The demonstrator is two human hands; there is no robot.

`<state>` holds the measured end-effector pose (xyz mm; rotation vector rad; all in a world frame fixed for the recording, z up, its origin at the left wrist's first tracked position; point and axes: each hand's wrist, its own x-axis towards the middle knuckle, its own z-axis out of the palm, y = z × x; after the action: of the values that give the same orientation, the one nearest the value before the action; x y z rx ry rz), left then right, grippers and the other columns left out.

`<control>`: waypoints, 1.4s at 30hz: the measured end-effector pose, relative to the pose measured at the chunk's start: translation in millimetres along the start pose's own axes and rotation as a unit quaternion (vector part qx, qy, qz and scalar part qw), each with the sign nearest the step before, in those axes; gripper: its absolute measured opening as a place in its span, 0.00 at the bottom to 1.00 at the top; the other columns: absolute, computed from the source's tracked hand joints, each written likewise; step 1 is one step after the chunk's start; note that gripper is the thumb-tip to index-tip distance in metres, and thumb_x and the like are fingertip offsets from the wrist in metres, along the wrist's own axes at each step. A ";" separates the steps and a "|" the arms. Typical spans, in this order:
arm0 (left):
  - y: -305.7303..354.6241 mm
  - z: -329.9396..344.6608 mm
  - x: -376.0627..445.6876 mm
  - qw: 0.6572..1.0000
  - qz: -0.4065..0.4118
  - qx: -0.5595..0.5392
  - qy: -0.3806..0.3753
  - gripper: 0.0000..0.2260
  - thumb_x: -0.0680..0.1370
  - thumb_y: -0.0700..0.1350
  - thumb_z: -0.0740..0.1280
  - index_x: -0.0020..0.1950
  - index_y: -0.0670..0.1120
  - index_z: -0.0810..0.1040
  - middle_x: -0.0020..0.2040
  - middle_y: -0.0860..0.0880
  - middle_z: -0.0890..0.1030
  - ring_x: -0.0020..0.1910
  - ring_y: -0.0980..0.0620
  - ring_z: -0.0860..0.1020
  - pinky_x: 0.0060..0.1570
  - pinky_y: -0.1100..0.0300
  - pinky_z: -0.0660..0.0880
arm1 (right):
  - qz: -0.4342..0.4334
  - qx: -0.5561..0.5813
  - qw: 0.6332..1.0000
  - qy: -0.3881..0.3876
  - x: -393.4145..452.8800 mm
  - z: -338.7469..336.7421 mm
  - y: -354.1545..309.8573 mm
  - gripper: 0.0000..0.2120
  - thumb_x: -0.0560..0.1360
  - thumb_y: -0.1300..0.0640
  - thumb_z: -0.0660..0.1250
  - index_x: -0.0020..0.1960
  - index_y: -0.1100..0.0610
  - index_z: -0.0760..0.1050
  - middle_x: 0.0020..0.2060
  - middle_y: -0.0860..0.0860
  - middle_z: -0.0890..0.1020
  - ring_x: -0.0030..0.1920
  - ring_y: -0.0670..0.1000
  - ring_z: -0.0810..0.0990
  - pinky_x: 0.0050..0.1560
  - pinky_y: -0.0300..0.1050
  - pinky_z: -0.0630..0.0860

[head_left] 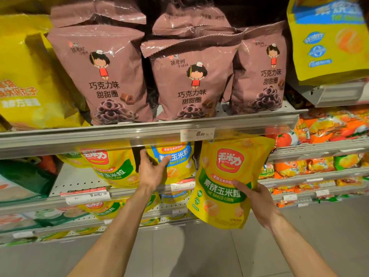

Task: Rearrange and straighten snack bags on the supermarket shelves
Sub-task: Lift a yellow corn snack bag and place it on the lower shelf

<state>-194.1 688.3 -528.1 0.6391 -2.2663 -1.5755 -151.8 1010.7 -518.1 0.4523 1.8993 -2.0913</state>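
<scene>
Right hand (257,198) grips the glossy yellow green-banded baked-corn pouch (225,182) off the shelf, left hand (152,168), fingers spread, reaches the blue-labelled yellow pouch (173,158) on the shelf — a careless nudge might topple it.

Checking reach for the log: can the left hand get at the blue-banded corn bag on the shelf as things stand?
Probably yes: the left hand is already at the blue-banded corn bag, thumb at its face, nothing between them; the right hand holds the green-banded corn bag.
</scene>
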 end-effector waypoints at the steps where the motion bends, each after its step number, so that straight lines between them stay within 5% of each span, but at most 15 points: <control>1: -3.5 0.3 -3.8 1.000 0.003 -0.003 -0.002 0.24 0.71 0.55 0.80 0.54 0.46 0.70 0.37 0.56 0.77 0.34 0.57 0.76 0.37 0.63 0.72 | 0.001 0.001 1.000 0.001 0.4 0.3 -0.1 0.25 0.67 0.50 0.78 0.63 0.52 0.80 0.53 0.49 0.88 0.51 0.50 0.87 0.50 0.50 0.80; 6: -4.5 -0.3 -4.7 1.000 0.008 -0.006 -0.026 0.23 0.72 0.51 0.79 0.57 0.48 0.70 0.45 0.58 0.83 0.41 0.69 0.81 0.38 0.75 0.74 | 0.001 0.007 1.000 -0.003 2.3 5.0 0.6 0.25 0.67 0.51 0.77 0.63 0.53 0.80 0.53 0.50 0.88 0.51 0.50 0.87 0.49 0.49 0.80; 14: -8.0 -4.9 3.6 0.997 0.025 0.000 -0.068 0.23 0.73 0.47 0.80 0.58 0.48 0.69 0.49 0.62 0.81 0.43 0.75 0.79 0.39 0.80 0.72 | -0.002 0.004 1.000 -0.007 5.0 13.8 1.7 0.24 0.65 0.49 0.78 0.61 0.51 0.81 0.52 0.50 0.88 0.51 0.50 0.88 0.48 0.49 0.81; 17: -12.2 -13.7 0.3 0.996 0.038 0.007 -0.080 0.25 0.73 0.48 0.79 0.62 0.52 0.68 0.52 0.64 0.80 0.49 0.73 0.80 0.45 0.76 0.75 | -0.003 0.007 1.000 -0.013 4.3 14.4 4.7 0.24 0.67 0.50 0.78 0.62 0.51 0.81 0.54 0.51 0.88 0.53 0.52 0.87 0.54 0.53 0.81; 22: -17.7 -23.1 -9.3 0.992 0.057 0.043 -0.105 0.30 0.74 0.49 0.78 0.70 0.47 0.67 0.62 0.51 0.82 0.61 0.52 0.80 0.60 0.53 0.78 | -0.006 0.008 1.000 -0.021 3.4 13.2 5.9 0.24 0.68 0.50 0.78 0.63 0.52 0.80 0.55 0.51 0.87 0.56 0.53 0.86 0.60 0.57 0.79; 31: -14.3 -22.0 -20.2 0.988 0.093 0.085 -0.092 0.32 0.74 0.50 0.78 0.73 0.47 0.66 0.63 0.49 0.82 0.60 0.49 0.81 0.58 0.51 0.79 | -0.004 0.022 1.000 -0.014 3.1 13.6 11.0 0.25 0.67 0.49 0.78 0.62 0.51 0.80 0.55 0.51 0.87 0.54 0.52 0.87 0.57 0.55 0.80; 34: -11.9 -24.1 -20.6 0.992 0.061 0.042 -0.105 0.33 0.72 0.48 0.80 0.71 0.49 0.66 0.64 0.50 0.81 0.63 0.50 0.79 0.60 0.53 0.78 | -0.007 0.020 1.000 -0.017 0.9 12.0 11.0 0.25 0.68 0.49 0.78 0.63 0.51 0.80 0.55 0.51 0.87 0.55 0.52 0.86 0.57 0.55 0.80; 38: -2.7 -22.0 -17.5 0.995 0.000 0.007 -0.100 0.32 0.69 0.45 0.82 0.63 0.53 0.65 0.56 0.57 0.78 0.57 0.55 0.78 0.53 0.68 0.74 | -0.011 0.023 0.999 -0.025 -1.0 12.3 8.6 0.25 0.70 0.50 0.77 0.65 0.51 0.79 0.57 0.51 0.87 0.57 0.53 0.86 0.58 0.56 0.80; 42: 1.7 -17.5 -18.6 0.994 -0.037 -0.038 -0.095 0.34 0.67 0.44 0.84 0.62 0.51 0.65 0.54 0.59 0.78 0.52 0.62 0.77 0.56 0.61 0.74 | -0.012 0.028 0.999 -0.028 -4.4 13.2 7.1 0.26 0.69 0.50 0.78 0.66 0.52 0.78 0.58 0.51 0.86 0.57 0.52 0.86 0.58 0.56 0.80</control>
<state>-170.0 684.5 -520.4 0.5826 -2.3264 -1.8193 -145.5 996.8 -521.5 0.3818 1.8289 -2.1533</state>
